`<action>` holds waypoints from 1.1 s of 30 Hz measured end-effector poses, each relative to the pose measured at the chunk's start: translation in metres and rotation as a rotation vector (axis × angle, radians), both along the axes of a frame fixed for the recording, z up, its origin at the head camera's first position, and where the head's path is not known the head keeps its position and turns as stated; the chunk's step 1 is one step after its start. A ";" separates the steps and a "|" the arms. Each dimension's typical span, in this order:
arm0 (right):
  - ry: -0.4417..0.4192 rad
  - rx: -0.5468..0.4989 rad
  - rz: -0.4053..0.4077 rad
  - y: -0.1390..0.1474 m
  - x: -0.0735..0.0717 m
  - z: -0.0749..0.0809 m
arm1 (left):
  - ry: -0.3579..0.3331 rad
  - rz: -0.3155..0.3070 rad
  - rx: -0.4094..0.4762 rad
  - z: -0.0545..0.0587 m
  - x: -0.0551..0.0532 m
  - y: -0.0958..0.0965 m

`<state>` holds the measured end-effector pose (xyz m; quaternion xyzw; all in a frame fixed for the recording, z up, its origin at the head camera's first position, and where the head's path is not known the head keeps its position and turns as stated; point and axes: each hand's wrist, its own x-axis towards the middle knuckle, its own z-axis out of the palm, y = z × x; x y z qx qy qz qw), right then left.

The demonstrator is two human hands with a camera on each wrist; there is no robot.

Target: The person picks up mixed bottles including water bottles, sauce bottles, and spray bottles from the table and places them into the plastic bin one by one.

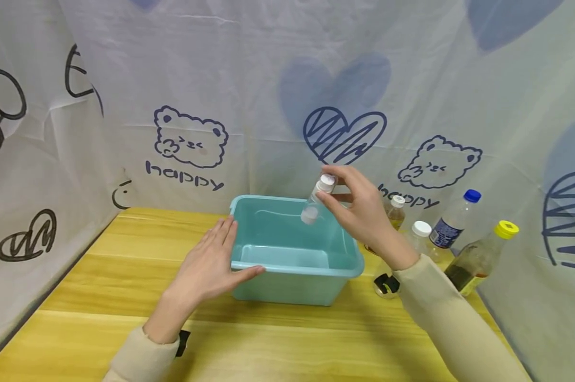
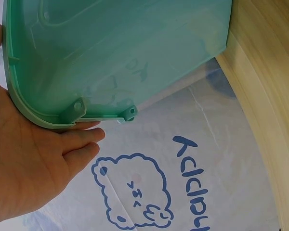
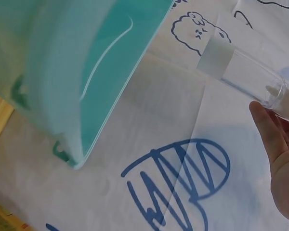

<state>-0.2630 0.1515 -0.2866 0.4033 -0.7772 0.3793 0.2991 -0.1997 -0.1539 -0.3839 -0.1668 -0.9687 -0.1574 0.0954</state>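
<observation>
A small clear bottle (image 1: 314, 199) with a white cap is pinched near its top by my right hand (image 1: 363, 209). It hangs tilted over the opening of a teal plastic bin (image 1: 301, 269), its base pointing down and left. In the right wrist view the bottle's whitish base (image 3: 216, 57) points toward the bin. My left hand (image 1: 208, 265) rests at the bin's front left corner, fingers extended along the left side and thumb along the front rim. From the left wrist view, its straight fingers (image 2: 82, 142) lie against the outside of the rim (image 2: 26, 108).
Right of the bin stand several bottles: one with a yellow cap (image 1: 480, 258) and dark liquid, one with a blue cap (image 1: 452, 225), and white-capped ones (image 1: 421, 230), partly behind my right forearm. The wooden table (image 1: 268, 339) meets a printed white curtain (image 1: 263, 95) at the back.
</observation>
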 end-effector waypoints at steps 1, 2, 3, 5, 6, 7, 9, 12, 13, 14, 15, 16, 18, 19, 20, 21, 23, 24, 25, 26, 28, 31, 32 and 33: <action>0.002 0.005 0.012 -0.002 -0.002 0.001 | 0.000 0.000 0.001 0.000 0.000 0.000; 0.004 0.009 0.021 -0.005 -0.005 0.002 | -0.001 0.001 0.002 0.000 0.000 0.000; 0.006 0.014 0.027 -0.007 -0.007 0.003 | -0.001 0.002 0.003 0.001 -0.001 0.001; 0.001 0.027 0.040 -0.012 -0.013 0.004 | -0.004 0.001 0.006 0.001 0.000 0.001; -0.006 0.035 0.042 -0.014 -0.016 0.004 | -0.005 0.000 0.007 0.001 0.000 0.002; -0.014 0.045 0.044 -0.017 -0.019 0.004 | -0.006 0.000 0.007 0.002 0.000 0.002; -0.039 0.069 0.043 -0.021 -0.025 0.004 | -0.008 -0.002 0.007 0.002 0.000 0.002; -0.075 0.108 0.049 -0.029 -0.033 0.004 | -0.012 -0.003 0.005 0.002 -0.001 0.002; -0.084 0.121 0.052 -0.032 -0.036 0.004 | -0.013 -0.003 0.005 0.002 -0.001 0.002; -0.094 0.135 0.055 -0.035 -0.038 0.004 | -0.013 -0.004 0.005 0.002 -0.001 0.001; -0.104 0.149 0.061 -0.038 -0.040 0.004 | -0.014 -0.004 0.004 0.003 -0.001 0.001; -0.116 0.164 0.069 -0.041 -0.042 0.004 | -0.015 -0.004 0.003 0.002 -0.001 0.001; -0.137 0.193 0.082 -0.048 -0.047 0.003 | -0.017 -0.003 0.002 0.002 -0.001 0.000; -0.151 0.209 0.091 -0.052 -0.049 0.002 | -0.017 -0.003 0.001 0.002 -0.001 0.000; -0.166 0.223 0.102 -0.055 -0.051 0.001 | -0.017 -0.002 0.000 0.002 0.000 0.000; -0.179 0.233 0.114 -0.058 -0.054 0.000 | -0.016 -0.001 -0.002 0.002 0.000 0.000; -0.204 0.251 0.137 -0.065 -0.058 -0.003 | -0.016 0.000 -0.004 0.001 0.000 -0.001; -0.218 0.259 0.147 -0.068 -0.061 -0.005 | -0.016 0.000 -0.005 0.001 0.000 -0.001; -0.233 0.264 0.158 -0.070 -0.063 -0.006 | -0.016 0.000 -0.006 0.001 0.000 -0.001; -0.245 0.268 0.166 -0.072 -0.065 -0.008 | -0.016 -0.001 -0.006 0.001 0.000 -0.001; -0.271 0.275 0.179 -0.076 -0.068 -0.013 | -0.015 -0.004 -0.006 0.000 0.000 -0.001; -0.315 0.292 0.183 -0.081 -0.074 -0.020 | -0.009 -0.008 -0.007 0.000 -0.001 -0.001; -0.332 0.299 0.182 -0.083 -0.077 -0.022 | -0.008 -0.009 -0.007 0.000 -0.001 -0.001; -0.351 0.306 0.181 -0.085 -0.079 -0.025 | -0.006 -0.010 -0.008 0.000 -0.001 -0.001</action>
